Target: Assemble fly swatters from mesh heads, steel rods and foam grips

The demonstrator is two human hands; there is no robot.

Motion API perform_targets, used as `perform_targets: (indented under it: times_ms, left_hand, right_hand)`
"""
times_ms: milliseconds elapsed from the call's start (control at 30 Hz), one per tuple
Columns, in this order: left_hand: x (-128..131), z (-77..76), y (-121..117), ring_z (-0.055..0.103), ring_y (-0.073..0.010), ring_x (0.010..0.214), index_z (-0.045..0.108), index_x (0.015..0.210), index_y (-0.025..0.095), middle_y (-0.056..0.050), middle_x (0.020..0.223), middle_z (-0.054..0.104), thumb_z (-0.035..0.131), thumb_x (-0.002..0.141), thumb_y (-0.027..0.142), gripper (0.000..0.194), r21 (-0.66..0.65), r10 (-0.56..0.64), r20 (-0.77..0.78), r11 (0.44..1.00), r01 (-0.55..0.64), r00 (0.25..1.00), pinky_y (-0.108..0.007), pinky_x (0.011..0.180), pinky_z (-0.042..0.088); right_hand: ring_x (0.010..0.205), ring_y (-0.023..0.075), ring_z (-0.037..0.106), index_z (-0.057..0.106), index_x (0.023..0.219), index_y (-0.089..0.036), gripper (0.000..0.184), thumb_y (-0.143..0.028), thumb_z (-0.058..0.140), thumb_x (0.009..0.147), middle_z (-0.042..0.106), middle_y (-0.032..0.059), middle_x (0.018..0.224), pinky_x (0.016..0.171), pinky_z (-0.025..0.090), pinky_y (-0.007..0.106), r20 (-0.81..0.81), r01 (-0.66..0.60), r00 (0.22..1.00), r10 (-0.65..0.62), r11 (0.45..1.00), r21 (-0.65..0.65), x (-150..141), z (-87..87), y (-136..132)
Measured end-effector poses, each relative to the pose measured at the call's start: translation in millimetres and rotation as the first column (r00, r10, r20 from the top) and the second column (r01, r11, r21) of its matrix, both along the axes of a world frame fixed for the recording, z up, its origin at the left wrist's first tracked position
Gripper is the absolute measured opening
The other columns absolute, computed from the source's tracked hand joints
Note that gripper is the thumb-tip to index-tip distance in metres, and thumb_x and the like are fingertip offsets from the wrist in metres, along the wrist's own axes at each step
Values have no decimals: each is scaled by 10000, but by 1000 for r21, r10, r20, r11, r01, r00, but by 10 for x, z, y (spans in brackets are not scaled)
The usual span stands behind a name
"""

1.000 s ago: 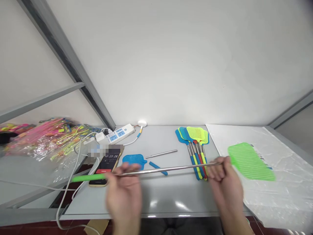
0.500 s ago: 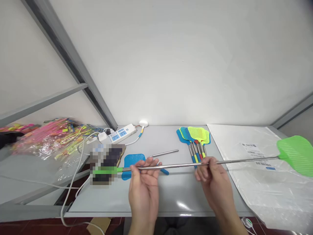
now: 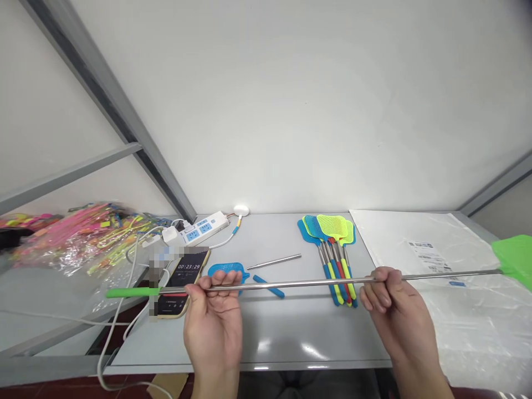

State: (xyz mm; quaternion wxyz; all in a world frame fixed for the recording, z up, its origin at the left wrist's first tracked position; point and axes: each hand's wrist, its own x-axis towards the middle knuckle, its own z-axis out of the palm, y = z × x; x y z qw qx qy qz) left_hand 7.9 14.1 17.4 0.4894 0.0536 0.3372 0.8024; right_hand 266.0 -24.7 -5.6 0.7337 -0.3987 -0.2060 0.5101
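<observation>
A green fly swatter (image 3: 299, 284) with a long metal telescopic rod spans the view, level above the table. My left hand (image 3: 216, 321), palm up, pinches the rod near its green handle (image 3: 132, 292) with thumb and fingers. My right hand (image 3: 394, 305) is closed around the rod farther right. The green swatter head (image 3: 513, 257) is partly cut off by the right edge. Behind the rod lie a blue swatter head (image 3: 226, 271), a blue handle (image 3: 268, 286) and a loose metal rod (image 3: 274, 261). A bunch of assembled fly swatters (image 3: 332, 230) lies beside my right hand.
At the left are a phone (image 3: 189, 271) showing a timer, a power strip (image 3: 203, 228) with white cables, and a clear bag of colourful items (image 3: 95, 233). A white plastic mailer bag (image 3: 436, 321) covers the table's right end. Grey metal frame bars (image 3: 103, 100) rise on the left.
My hands have moved apart, the left one leftward and the right one rightward. The swatter's rod is drawn out longer, its handle farther left and its head farther right.
</observation>
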Motion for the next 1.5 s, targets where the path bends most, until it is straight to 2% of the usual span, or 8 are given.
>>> perform_targets:
  times_ms: [200, 267, 333, 400, 567, 1000, 1267, 1500]
  left_hand:
    - [172, -143, -10, 692, -165, 744, 633, 806, 185, -29, 827, 726, 425, 993, 469, 399, 1, 29, -82, 1000, -29, 996, -378, 834, 550]
    - [361, -195, -79, 708, -194, 815, 656, 892, 187, -59, 921, 740, 540, 943, 462, 303, 6, -111, -120, 994, 112, 987, -392, 842, 547]
    - [560, -240, -159, 710, -245, 903, 656, 916, 174, -102, 953, 740, 624, 887, 477, 306, 0, -324, -142, 945, 328, 935, -435, 871, 538]
    - [693, -274, -211, 705, -268, 954, 648, 891, 169, -120, 963, 739, 647, 863, 503, 336, 6, -388, -161, 919, 394, 908, -464, 913, 519]
    - [624, -303, -137, 711, -263, 956, 645, 863, 158, -126, 995, 740, 672, 849, 492, 335, -38, -344, -205, 938, 344, 916, -445, 917, 526]
    - [446, -315, -23, 721, -237, 899, 665, 865, 165, -74, 915, 737, 699, 845, 416, 254, -60, -267, -190, 964, 260, 945, -411, 857, 577]
    - [-79, -366, 132, 711, -216, 941, 670, 890, 183, -89, 970, 743, 439, 1000, 376, 321, -116, -78, -101, 991, 66, 992, -489, 979, 497]
    - [-365, -340, 129, 695, -235, 1018, 629, 790, 200, -79, 1010, 746, 417, 1001, 415, 369, -71, 24, -65, 997, -28, 998, -510, 1004, 457]
  right_hand:
    - [456, 68, 323, 628, 777, -192, 274, -445, 717, 832, 345, -81, 516, 472, 364, 218, -43, -13, 999, 13, 1000, 11, -218, -9, 74]
    - [461, 71, 342, 636, 770, -187, 300, -471, 708, 833, 369, -74, 518, 476, 362, 229, -43, -137, 990, 138, 990, 12, -384, -19, 80]
    - [470, 75, 364, 654, 794, -181, 308, -483, 680, 853, 404, -62, 529, 486, 365, 238, -34, -248, 968, 248, 969, 8, -516, -37, 75]
    - [474, 76, 365, 667, 827, -181, 304, -482, 660, 870, 409, -60, 536, 493, 362, 240, -35, -247, 968, 247, 969, 8, -557, -61, 70]
    - [490, 73, 322, 659, 808, -179, 289, -463, 695, 849, 344, -73, 542, 501, 351, 233, -33, -49, 998, 49, 999, 8, -324, -101, 66]
    - [477, 63, 260, 612, 791, -181, 281, -425, 751, 804, 290, -89, 548, 470, 341, 195, -101, 104, 989, -106, 994, -31, 214, -99, 9]
    - [463, 77, 189, 542, 784, -185, 169, -252, 653, 893, 241, -95, 546, 445, 310, 180, -230, 309, 927, -296, 951, 22, 707, -158, 8]
    - [470, 103, 166, 560, 726, -187, 202, -231, 558, 924, 253, -69, 528, 411, 267, 205, -174, 393, 906, -386, 920, 7, 709, -97, 36]
